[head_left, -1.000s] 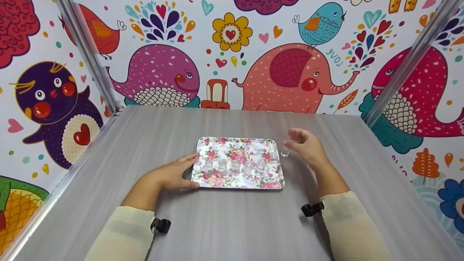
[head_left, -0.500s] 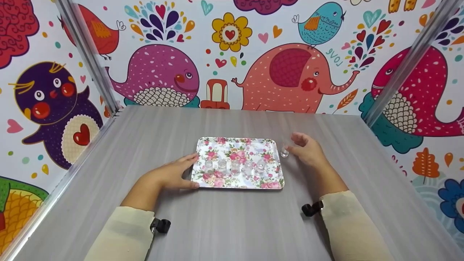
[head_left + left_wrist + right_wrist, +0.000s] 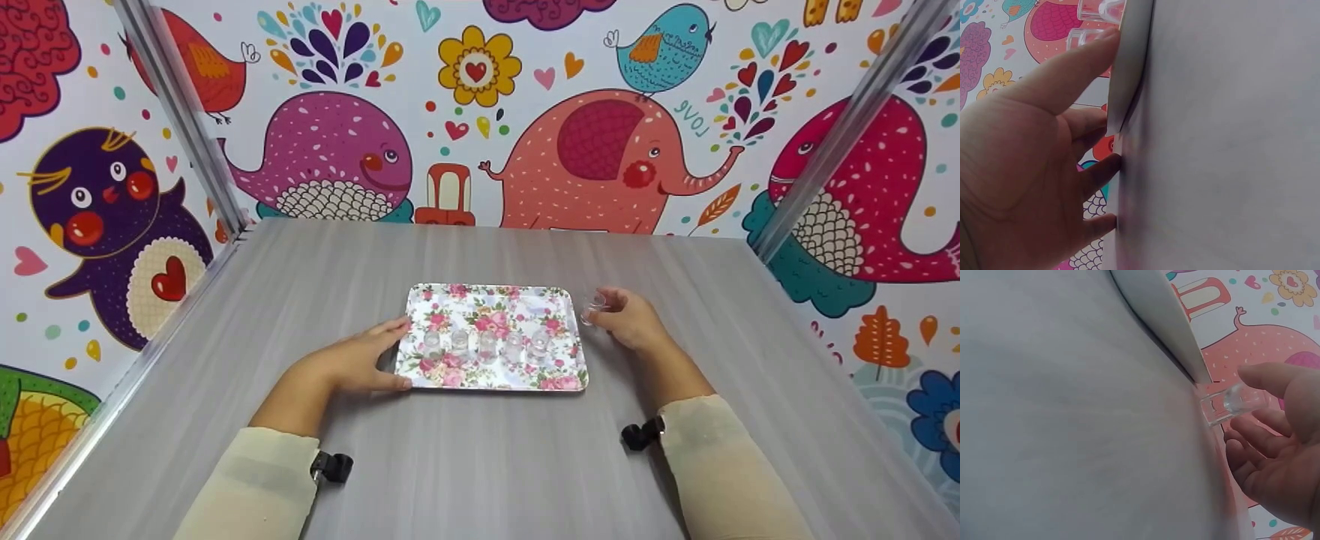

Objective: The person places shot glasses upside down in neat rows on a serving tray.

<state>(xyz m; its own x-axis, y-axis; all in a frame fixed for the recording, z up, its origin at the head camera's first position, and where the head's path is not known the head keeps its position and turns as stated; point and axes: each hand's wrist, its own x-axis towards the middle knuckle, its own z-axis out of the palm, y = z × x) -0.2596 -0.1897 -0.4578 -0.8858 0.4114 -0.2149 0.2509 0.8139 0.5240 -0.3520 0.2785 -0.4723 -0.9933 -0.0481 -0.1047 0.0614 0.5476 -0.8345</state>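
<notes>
A floral tray (image 3: 491, 300) lies on the table and bears several small clear shot glasses (image 3: 460, 345) in a row. At its left side my left hand (image 3: 360, 360) rests with fingers spread, thumb and a fingertip touching the rim; the left wrist view shows the thumb (image 3: 1081, 67) against the tray's edge. Just off the tray's right edge, my right hand (image 3: 634, 321) pinches another clear shot glass (image 3: 594, 309) between thumb and fingers. In the right wrist view this glass (image 3: 1233, 405) is close to the tabletop; whether its base touches is hard to tell.
The grey wood-grain table (image 3: 480, 465) extends around the tray. Cartoon-printed panels (image 3: 592, 165) stand behind and at both sides, with metal posts (image 3: 187, 112) at the corners. Each sleeve cuff carries a black wrist camera (image 3: 334, 466).
My right hand has come down and closed its thumb and fingers on the shot glass beside the tray, which has shifted slightly. The left hand and tray have stayed put.
</notes>
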